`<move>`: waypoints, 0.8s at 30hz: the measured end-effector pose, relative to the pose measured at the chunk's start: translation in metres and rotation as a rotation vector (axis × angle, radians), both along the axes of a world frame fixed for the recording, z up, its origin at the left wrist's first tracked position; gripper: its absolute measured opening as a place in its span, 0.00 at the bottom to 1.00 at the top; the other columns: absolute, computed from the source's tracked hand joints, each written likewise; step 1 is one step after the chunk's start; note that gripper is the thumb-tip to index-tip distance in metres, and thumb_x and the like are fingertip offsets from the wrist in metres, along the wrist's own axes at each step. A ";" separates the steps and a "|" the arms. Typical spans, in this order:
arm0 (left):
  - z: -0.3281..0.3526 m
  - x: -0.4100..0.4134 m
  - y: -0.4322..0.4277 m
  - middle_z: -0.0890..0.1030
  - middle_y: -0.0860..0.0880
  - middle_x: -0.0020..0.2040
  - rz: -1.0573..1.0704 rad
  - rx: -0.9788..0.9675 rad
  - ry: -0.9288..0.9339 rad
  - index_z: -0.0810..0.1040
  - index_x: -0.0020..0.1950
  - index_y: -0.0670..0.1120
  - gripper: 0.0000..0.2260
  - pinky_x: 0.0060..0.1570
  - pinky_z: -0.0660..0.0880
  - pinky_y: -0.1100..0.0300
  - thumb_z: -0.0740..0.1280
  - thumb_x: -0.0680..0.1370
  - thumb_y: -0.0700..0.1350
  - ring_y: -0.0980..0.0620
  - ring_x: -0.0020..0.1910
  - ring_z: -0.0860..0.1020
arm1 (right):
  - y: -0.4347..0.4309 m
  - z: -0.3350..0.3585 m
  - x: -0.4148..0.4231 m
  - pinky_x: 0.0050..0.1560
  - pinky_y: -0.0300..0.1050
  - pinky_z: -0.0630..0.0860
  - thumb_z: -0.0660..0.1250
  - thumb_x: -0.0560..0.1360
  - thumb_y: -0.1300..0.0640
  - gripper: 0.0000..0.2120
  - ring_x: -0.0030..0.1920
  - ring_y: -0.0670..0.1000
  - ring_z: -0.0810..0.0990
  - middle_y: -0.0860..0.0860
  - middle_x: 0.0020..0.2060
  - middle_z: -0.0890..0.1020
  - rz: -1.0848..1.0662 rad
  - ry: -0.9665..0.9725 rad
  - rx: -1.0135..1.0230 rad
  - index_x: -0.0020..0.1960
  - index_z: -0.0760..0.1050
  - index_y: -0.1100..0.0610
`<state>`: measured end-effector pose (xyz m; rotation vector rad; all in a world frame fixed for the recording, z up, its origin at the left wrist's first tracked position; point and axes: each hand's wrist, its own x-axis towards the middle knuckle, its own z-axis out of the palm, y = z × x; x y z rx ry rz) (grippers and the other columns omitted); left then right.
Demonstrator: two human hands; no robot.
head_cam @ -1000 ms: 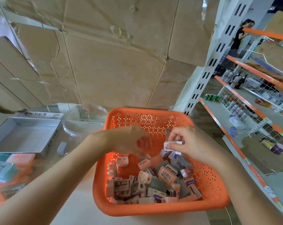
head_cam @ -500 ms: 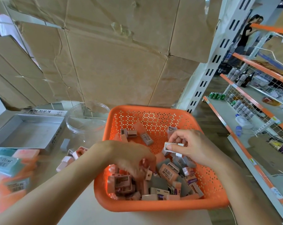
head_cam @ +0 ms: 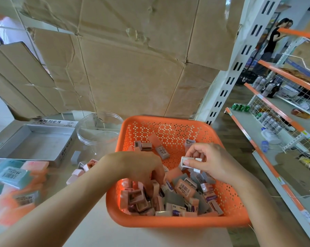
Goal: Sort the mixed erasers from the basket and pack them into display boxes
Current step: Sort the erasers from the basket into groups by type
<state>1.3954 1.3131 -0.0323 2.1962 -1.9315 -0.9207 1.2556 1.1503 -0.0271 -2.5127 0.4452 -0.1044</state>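
1. Orange basket [head_cam: 177, 222] held the erasers [head_cam: 184, 188], heaped against its near wall; its far half lay mostly bare.
2. Our left hand [head_cam: 132, 166] was buried among them, and we could not tell its grip. Our right hand [head_cam: 213, 161] pinched a white sleeve [head_cam: 186, 161].
3. The silver display box [head_cam: 66, 148] read "지우개".

One orange perforated plastic basket [head_cam: 168, 132], one silver cardboard display box [head_cam: 35, 147], one clear round plastic tub [head_cam: 99, 132], erasers [head_cam: 185, 188] heaped beyond counting.
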 end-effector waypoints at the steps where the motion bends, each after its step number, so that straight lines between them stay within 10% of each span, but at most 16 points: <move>1: 0.001 0.000 0.000 0.77 0.55 0.41 -0.001 0.010 -0.003 0.82 0.52 0.49 0.12 0.36 0.68 0.68 0.74 0.69 0.47 0.55 0.40 0.74 | 0.000 0.000 0.000 0.36 0.39 0.68 0.71 0.70 0.47 0.05 0.35 0.43 0.73 0.44 0.34 0.77 0.001 0.003 -0.005 0.39 0.78 0.47; 6: 0.001 0.003 0.003 0.81 0.51 0.48 0.000 0.024 -0.050 0.81 0.52 0.50 0.10 0.48 0.76 0.54 0.71 0.71 0.45 0.52 0.46 0.78 | 0.002 0.002 0.000 0.36 0.39 0.69 0.71 0.70 0.48 0.05 0.35 0.43 0.74 0.45 0.35 0.77 0.001 0.009 -0.029 0.39 0.77 0.47; 10: 0.015 0.005 0.010 0.80 0.51 0.49 0.063 -0.157 -0.076 0.81 0.52 0.47 0.09 0.41 0.69 0.72 0.69 0.72 0.41 0.58 0.41 0.75 | 0.006 0.007 0.000 0.36 0.38 0.69 0.71 0.70 0.49 0.04 0.38 0.45 0.76 0.46 0.35 0.79 -0.023 -0.017 -0.061 0.40 0.77 0.48; 24: 0.063 0.070 0.124 0.76 0.62 0.29 0.285 -0.516 0.008 0.83 0.43 0.50 0.10 0.36 0.71 0.72 0.73 0.68 0.36 0.64 0.33 0.76 | 0.113 0.050 0.044 0.38 0.36 0.71 0.75 0.68 0.56 0.07 0.36 0.40 0.76 0.42 0.33 0.80 -0.040 -0.264 0.017 0.37 0.77 0.48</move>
